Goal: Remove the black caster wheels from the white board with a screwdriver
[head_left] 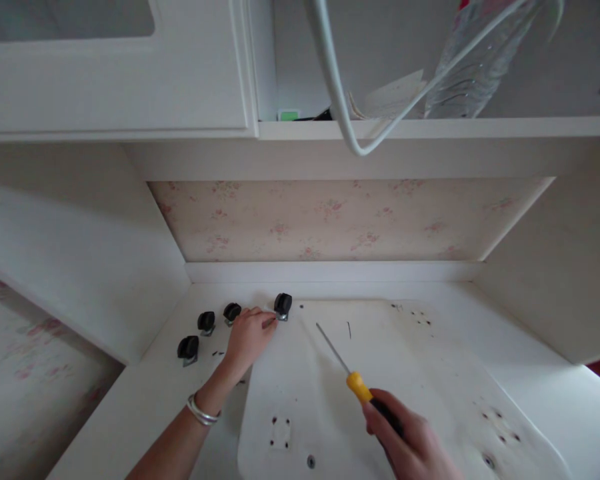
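My right hand (pixel 407 433) is wrapped round a screwdriver (pixel 359 385) with a yellow and black handle. Its shaft points up and left over the white board (pixel 370 413), with the tip apart from anything. At the board's far left corner stands a black caster wheel (pixel 283 304) with a metal plate. My left hand (pixel 253 333), a silver bangle at its wrist, has its fingers closed at that plate; the fingertips are partly hidden. Three more casters sit left of it: one caster (pixel 231 311) beside my knuckles, another caster (pixel 207 321), and a third caster (pixel 187 348).
Groups of screw holes (pixel 281 432) mark the board, and small dark pieces (pixel 217 353) lie left of it. White side panels (pixel 545 267) flank the desk surface. Overhead, a shelf (pixel 300 130) holds a plastic bottle (pixel 473 67) and papers; a white cable (pixel 340 93) hangs in front.
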`<state>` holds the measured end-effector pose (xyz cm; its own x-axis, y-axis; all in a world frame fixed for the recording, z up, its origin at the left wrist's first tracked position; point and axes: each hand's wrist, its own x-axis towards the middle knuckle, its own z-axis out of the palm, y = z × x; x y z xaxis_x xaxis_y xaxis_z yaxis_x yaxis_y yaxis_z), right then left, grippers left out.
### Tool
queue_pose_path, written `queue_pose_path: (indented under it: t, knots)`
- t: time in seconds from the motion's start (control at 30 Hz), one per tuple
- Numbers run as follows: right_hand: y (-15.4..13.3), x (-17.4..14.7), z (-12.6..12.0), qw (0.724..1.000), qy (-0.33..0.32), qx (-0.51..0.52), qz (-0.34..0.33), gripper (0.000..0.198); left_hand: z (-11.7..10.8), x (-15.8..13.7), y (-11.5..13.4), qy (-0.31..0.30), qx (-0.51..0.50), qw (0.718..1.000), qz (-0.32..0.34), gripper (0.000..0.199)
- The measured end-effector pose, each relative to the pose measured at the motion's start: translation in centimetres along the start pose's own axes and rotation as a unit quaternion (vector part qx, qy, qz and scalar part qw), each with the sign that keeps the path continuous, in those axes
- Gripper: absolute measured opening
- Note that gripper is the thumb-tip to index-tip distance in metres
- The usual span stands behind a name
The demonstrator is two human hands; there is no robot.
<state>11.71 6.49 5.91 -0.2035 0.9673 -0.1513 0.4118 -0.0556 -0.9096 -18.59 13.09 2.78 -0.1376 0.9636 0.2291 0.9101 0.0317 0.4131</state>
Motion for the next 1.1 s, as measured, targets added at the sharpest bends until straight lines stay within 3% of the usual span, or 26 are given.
queue_pose_path:
  t: [0.1,0.3,0.57,1.1]
  knots:
    - [-1.9,2.2,1.7,0.989,-0.071,-0.123,-0.034,0.039,0.4,0.3,0.2,-0.004,0.010,1.000,0.012,0.025]
    - [-3.2,5.2,4.5,0.968,-0.056,-0.233,-0.072,0.034,0.6,0.4,0.3,0.000,0.023,1.000,0.008,0.027]
    - [-3.5,6.5,5.6,0.961,-0.073,-0.246,-0.101,0.035,0.7,0.7,-0.3,-0.005,0.016,1.000,0.000,0.027]
    - [-4.4,8.0,6.8,0.954,-0.079,-0.271,-0.098,0.034,0.2,0.5,0.3,-0.009,0.017,0.998,-0.052,0.024]
